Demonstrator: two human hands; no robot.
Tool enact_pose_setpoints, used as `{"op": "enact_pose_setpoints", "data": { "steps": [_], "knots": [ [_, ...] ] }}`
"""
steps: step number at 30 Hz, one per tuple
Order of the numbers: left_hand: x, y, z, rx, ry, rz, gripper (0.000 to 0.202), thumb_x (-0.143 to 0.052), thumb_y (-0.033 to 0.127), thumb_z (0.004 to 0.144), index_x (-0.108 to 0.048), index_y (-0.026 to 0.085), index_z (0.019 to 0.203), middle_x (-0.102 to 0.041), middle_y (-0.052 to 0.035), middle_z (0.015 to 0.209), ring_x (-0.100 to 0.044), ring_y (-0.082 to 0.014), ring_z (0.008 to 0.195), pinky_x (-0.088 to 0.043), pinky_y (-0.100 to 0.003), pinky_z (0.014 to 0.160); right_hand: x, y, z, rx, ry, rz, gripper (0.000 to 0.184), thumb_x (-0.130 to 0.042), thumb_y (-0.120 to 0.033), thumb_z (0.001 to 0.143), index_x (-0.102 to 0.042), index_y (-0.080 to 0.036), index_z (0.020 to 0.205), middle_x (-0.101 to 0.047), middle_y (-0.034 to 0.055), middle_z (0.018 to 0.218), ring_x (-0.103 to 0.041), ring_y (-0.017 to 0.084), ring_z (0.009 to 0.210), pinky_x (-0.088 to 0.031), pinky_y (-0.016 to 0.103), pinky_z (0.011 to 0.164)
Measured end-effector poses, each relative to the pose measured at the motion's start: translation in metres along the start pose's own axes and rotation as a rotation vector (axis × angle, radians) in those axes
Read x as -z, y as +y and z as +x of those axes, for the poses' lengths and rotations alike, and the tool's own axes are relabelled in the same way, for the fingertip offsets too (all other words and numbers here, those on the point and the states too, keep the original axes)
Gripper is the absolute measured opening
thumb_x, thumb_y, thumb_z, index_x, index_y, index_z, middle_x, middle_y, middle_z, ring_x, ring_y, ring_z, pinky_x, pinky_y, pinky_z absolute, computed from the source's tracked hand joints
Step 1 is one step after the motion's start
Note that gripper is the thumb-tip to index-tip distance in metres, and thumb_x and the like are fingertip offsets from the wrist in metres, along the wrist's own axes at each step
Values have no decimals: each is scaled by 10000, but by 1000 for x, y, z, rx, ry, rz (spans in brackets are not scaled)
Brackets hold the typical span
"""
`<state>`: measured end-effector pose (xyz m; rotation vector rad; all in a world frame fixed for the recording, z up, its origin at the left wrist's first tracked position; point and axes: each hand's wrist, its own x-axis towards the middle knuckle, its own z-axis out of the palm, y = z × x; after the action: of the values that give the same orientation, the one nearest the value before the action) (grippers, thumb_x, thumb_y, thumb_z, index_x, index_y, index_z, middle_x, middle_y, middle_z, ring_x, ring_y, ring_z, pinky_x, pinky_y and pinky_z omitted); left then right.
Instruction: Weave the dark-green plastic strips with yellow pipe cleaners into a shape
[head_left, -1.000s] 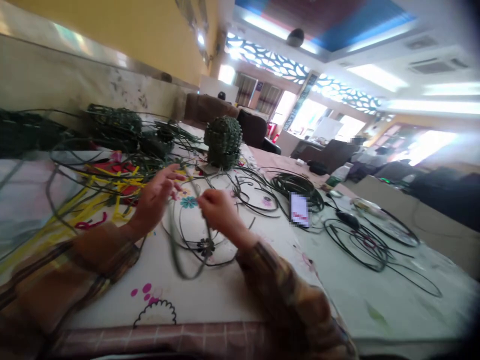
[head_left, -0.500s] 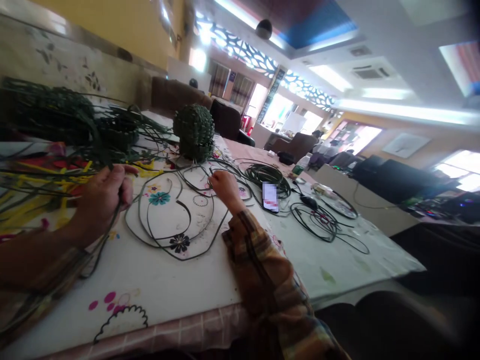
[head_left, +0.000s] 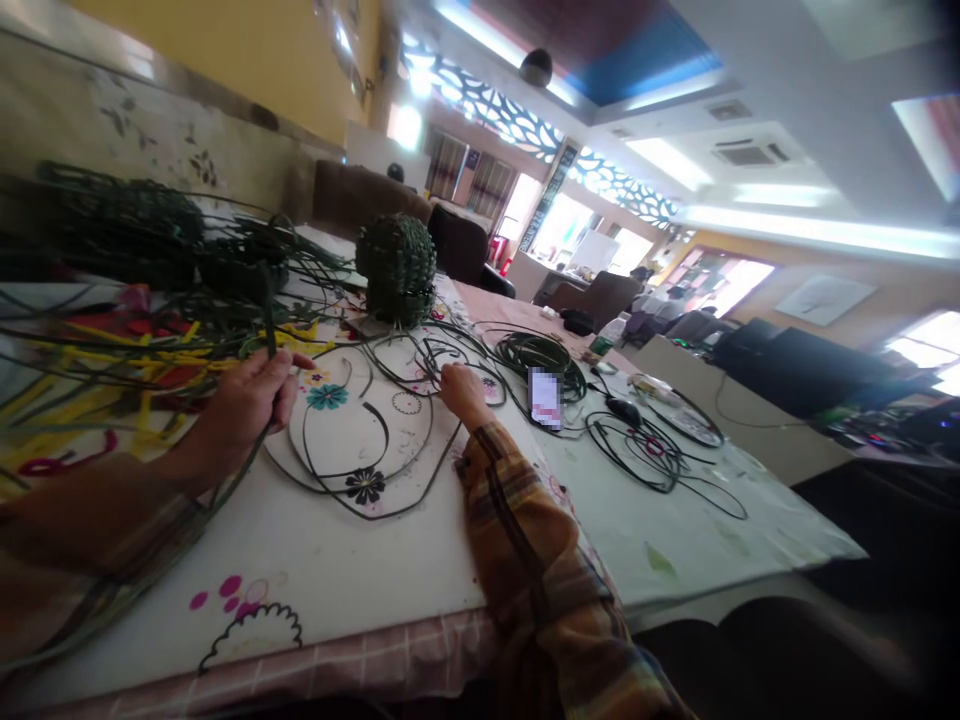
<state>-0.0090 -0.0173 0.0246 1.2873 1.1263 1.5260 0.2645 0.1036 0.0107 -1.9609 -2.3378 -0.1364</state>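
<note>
My left hand (head_left: 251,405) is closed around a dark green strip (head_left: 268,310) that stands up from the fist and trails back along my sleeve. My right hand (head_left: 461,390) reaches forward with its fingers curled on the loose dark strips (head_left: 375,440) looping across the flowered white tablecloth (head_left: 360,560); what it grips is hidden. A round dark green woven basket (head_left: 397,265) stands beyond both hands.
Piles of green strips and half-woven baskets (head_left: 127,230) lie at the far left over yellow and red strips (head_left: 97,370). A coil of strips (head_left: 540,355), a phone (head_left: 545,397) and more loops (head_left: 652,450) lie to the right. The table edge (head_left: 742,590) drops off at right.
My hands have moved apart from the middle of the table. The left closed on a strip and lifted it; the right reached farther out towards the basket. The view swung right.
</note>
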Motion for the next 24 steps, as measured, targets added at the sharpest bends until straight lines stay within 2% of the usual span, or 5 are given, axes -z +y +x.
{"op": "enact_pose_setpoints", "data": {
  "steps": [7,13,19,21,24],
  "knots": [
    [-2,-2,0,-8,12,58,270,-475,413,972,-595,173,937,-401,52,418,-310,-112,379,-260,-211,374,8,-15,-6,116,156,-79,296,-401,-82,942,-608,-142,1146,-620,156,1138,-605,227,994,-386,326,846],
    [1,-8,0,14,-8,38,307,-488,447,961,-623,174,927,-392,47,415,-293,-110,379,-243,-207,369,11,-17,-9,143,263,-102,293,-366,-92,964,-620,-149,1099,-612,153,1151,-553,247,1051,-341,339,859],
    [3,-11,2,38,-7,-12,321,-506,450,953,-637,157,927,-381,53,418,-301,-100,372,-238,-196,358,22,-33,-18,218,371,14,319,-281,-204,1040,-592,-149,1083,-635,100,1068,-555,183,841,-303,300,687],
    [3,-11,4,78,12,-84,310,-535,429,939,-644,139,957,-444,48,468,-293,-82,361,-218,-191,346,31,-48,-29,310,412,8,300,-297,-204,1039,-593,-161,1064,-633,83,1037,-539,163,790,-283,295,648],
    [6,-11,9,122,77,-196,313,-560,391,921,-644,115,1043,-650,-20,681,-278,-47,339,-204,-194,330,46,-75,-52,538,449,-54,264,-328,-159,1026,-591,-176,1042,-624,64,958,-531,148,772,-279,291,614]
  ]
}}
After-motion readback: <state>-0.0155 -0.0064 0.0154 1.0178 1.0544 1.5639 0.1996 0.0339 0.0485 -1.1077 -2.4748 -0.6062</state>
